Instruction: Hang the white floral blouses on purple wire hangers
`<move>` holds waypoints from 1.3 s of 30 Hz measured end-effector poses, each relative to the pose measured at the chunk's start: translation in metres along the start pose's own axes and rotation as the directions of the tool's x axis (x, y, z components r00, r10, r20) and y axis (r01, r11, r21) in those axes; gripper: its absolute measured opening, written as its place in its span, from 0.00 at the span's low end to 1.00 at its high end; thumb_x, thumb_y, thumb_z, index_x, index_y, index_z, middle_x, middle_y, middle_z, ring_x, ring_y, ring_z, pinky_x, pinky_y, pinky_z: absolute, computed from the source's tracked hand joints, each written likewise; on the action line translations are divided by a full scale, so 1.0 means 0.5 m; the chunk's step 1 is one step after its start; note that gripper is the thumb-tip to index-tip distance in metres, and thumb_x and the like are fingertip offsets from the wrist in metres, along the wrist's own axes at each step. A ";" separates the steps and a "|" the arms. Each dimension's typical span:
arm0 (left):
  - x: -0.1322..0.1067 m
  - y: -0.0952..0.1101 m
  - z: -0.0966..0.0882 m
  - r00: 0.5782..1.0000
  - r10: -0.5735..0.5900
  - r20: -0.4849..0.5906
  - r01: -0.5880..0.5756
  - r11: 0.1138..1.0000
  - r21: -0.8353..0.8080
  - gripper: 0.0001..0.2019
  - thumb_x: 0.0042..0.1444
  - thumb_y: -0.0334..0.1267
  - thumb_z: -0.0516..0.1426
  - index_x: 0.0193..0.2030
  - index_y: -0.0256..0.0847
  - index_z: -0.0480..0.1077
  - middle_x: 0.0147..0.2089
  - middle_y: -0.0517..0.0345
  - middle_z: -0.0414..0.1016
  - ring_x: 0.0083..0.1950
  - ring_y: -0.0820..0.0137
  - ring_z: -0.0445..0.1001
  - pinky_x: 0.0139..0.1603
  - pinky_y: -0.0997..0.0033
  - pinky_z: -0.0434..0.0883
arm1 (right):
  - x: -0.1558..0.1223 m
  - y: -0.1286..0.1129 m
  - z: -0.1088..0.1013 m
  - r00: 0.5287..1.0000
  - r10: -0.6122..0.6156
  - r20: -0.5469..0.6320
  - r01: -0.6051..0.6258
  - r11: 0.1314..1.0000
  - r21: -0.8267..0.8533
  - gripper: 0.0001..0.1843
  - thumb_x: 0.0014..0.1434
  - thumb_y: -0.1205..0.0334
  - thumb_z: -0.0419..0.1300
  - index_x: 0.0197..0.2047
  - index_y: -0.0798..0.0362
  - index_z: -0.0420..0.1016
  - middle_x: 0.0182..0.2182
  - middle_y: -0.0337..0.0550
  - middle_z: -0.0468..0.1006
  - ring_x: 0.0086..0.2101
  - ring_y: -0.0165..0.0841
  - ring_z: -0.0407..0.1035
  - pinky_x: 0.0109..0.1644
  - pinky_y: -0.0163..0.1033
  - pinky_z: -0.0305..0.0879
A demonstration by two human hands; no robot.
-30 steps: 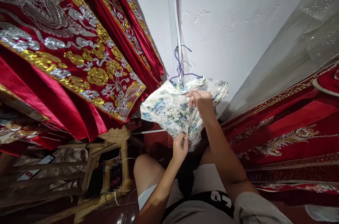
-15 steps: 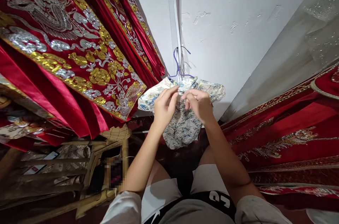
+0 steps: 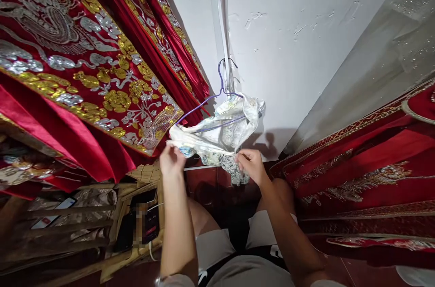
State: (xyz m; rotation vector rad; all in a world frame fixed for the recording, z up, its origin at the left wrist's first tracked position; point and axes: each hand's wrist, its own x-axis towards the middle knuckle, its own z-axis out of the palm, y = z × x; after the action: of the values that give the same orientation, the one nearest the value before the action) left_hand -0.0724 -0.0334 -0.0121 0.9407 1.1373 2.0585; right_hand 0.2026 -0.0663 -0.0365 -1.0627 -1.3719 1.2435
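A white garment with a blue floral print (image 3: 214,135) hangs on a thin purple hanger (image 3: 200,108). The hanger's hook catches near a white metal strip on the wall. The neckline gapes wide, and the left arm of the hanger sticks out bare above the cloth. My left hand (image 3: 172,160) is closed at the garment's left shoulder, its fingertips pinching the cloth there. Lower and to the right, my right hand (image 3: 250,165) pinches the front edge of the opening. Patterned cloth hangs in a bunch below, between my hands.
Red sequinned garments (image 3: 122,92) hang close on the left, and more red embroidered cloth (image 3: 356,169) is on the right. At lower left stands a bamboo chair (image 3: 112,264), with phones (image 3: 149,223) on it. A white wall (image 3: 272,42) rises behind the hanger.
My hands were close together at the garment's neck; now they are apart and lower. The neckline has been pulled open, and the left shoulder has come off the hanger's arm.
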 end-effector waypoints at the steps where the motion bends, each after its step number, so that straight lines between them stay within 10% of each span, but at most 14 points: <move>1: -0.026 -0.029 -0.016 0.995 -0.098 -0.012 0.098 0.995 -0.022 0.16 0.67 0.37 0.53 0.26 0.42 0.58 0.24 0.62 0.66 0.29 0.71 0.69 0.40 0.66 0.71 | -0.011 0.005 0.007 1.000 0.012 -0.008 -0.012 0.999 0.045 0.13 0.53 0.58 0.58 0.20 0.51 0.72 0.11 0.34 0.65 0.16 0.28 0.58 0.24 0.36 0.53; 3: -0.093 -0.088 -0.035 0.863 -0.500 -0.077 0.472 0.850 -0.234 0.13 0.63 0.36 0.55 0.27 0.42 0.61 0.26 0.58 0.70 0.32 0.66 0.74 0.41 0.62 0.73 | -0.029 0.019 0.018 0.997 0.056 -0.058 -0.049 0.991 0.124 0.13 0.53 0.56 0.58 0.20 0.51 0.73 0.11 0.35 0.64 0.16 0.28 0.57 0.23 0.36 0.52; 6: -0.178 -0.144 -0.043 0.740 -0.664 -0.104 0.592 0.717 -0.369 0.10 0.63 0.34 0.54 0.29 0.41 0.63 0.28 0.58 0.70 0.32 0.68 0.73 0.43 0.63 0.73 | -0.046 0.051 0.009 0.968 0.155 -0.197 -0.116 0.973 0.198 0.15 0.54 0.52 0.58 0.21 0.50 0.72 0.11 0.35 0.63 0.16 0.28 0.54 0.23 0.37 0.50; 9: -0.207 -0.140 -0.026 0.785 -0.613 -0.087 0.539 0.745 -0.392 0.07 0.61 0.36 0.57 0.32 0.41 0.66 0.31 0.60 0.70 0.33 0.72 0.72 0.44 0.70 0.71 | -0.058 0.084 -0.027 0.931 0.194 -0.308 -0.139 0.972 0.191 0.15 0.55 0.52 0.56 0.20 0.48 0.68 0.12 0.34 0.60 0.17 0.29 0.52 0.25 0.39 0.50; 13: -0.215 -0.073 0.036 0.917 -0.367 0.159 0.399 0.857 -0.326 0.11 0.58 0.46 0.63 0.36 0.43 0.68 0.35 0.59 0.69 0.38 0.69 0.71 0.45 0.69 0.70 | -0.063 0.106 -0.059 0.953 0.270 -0.136 -0.265 0.963 0.056 0.16 0.56 0.53 0.58 0.19 0.48 0.68 0.13 0.35 0.62 0.18 0.31 0.53 0.25 0.40 0.51; 19: -0.288 0.021 0.128 0.786 -0.214 0.581 0.209 0.975 0.075 0.17 0.65 0.54 0.57 0.34 0.41 0.70 0.33 0.56 0.67 0.35 0.67 0.67 0.38 0.67 0.67 | -0.034 0.063 -0.020 0.981 0.172 0.095 -0.180 0.979 0.092 0.28 0.62 0.33 0.55 0.31 0.49 0.77 0.26 0.43 0.75 0.31 0.38 0.67 0.35 0.41 0.64; 23: -0.286 0.072 0.127 0.675 -0.128 0.727 -0.135 0.947 0.292 0.12 0.69 0.45 0.54 0.39 0.43 0.74 0.39 0.52 0.74 0.44 0.62 0.72 0.50 0.62 0.69 | -0.015 0.008 0.011 0.820 0.242 0.518 -0.416 0.874 0.252 0.44 0.54 0.17 0.46 0.32 0.51 0.77 0.25 0.45 0.75 0.33 0.40 0.71 0.36 0.42 0.67; 28: -0.215 0.088 0.076 0.782 -0.001 0.623 -0.307 0.870 0.386 0.11 0.65 0.43 0.59 0.51 0.46 0.78 0.54 0.48 0.76 0.58 0.58 0.72 0.62 0.58 0.67 | -0.002 -0.061 0.033 0.686 0.190 0.702 -0.474 0.849 0.233 0.30 0.48 0.32 0.67 0.38 0.52 0.78 0.31 0.45 0.80 0.38 0.41 0.75 0.42 0.43 0.69; 30: -0.200 0.070 0.042 0.764 -0.120 0.634 -0.189 0.898 0.397 0.19 0.63 0.47 0.60 0.58 0.46 0.75 0.58 0.47 0.75 0.61 0.56 0.72 0.61 0.59 0.69 | 0.009 -0.092 0.029 0.696 0.143 0.703 -0.371 0.910 0.182 0.22 0.43 0.53 0.72 0.42 0.52 0.79 0.34 0.42 0.82 0.37 0.40 0.75 0.43 0.42 0.70; 35: -0.219 0.014 -0.071 0.394 -0.601 0.696 -0.064 0.737 0.673 0.20 0.63 0.54 0.57 0.34 0.38 0.77 0.31 0.57 0.77 0.33 0.64 0.72 0.33 0.71 0.67 | 0.097 -0.143 -0.021 0.890 -0.226 0.395 0.270 0.961 -0.058 0.16 0.49 0.68 0.59 0.40 0.52 0.83 0.41 0.44 0.84 0.42 0.40 0.76 0.48 0.41 0.69; 37: -0.221 0.018 -0.112 0.396 -0.659 0.640 -0.175 0.630 0.757 0.20 0.64 0.54 0.56 0.32 0.37 0.74 0.30 0.59 0.76 0.31 0.67 0.70 0.32 0.73 0.64 | 0.150 -0.136 -0.047 0.932 -0.319 0.174 0.357 0.892 -0.278 0.18 0.49 0.70 0.57 0.40 0.52 0.84 0.41 0.44 0.84 0.38 0.39 0.75 0.45 0.41 0.70; 39: -0.207 0.042 -0.136 0.483 -0.639 0.599 -0.283 0.533 0.797 0.20 0.66 0.53 0.53 0.35 0.38 0.74 0.32 0.58 0.77 0.32 0.66 0.71 0.35 0.72 0.64 | 0.199 -0.117 -0.069 0.958 -0.277 0.080 0.282 0.842 -0.460 0.21 0.50 0.69 0.57 0.46 0.52 0.84 0.40 0.44 0.84 0.28 0.34 0.71 0.37 0.39 0.69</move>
State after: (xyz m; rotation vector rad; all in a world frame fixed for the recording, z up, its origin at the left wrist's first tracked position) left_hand -0.0717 -0.1531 -0.0499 1.8734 1.4656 0.3848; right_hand 0.2215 0.0310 0.0317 -1.1224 -1.8192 0.7149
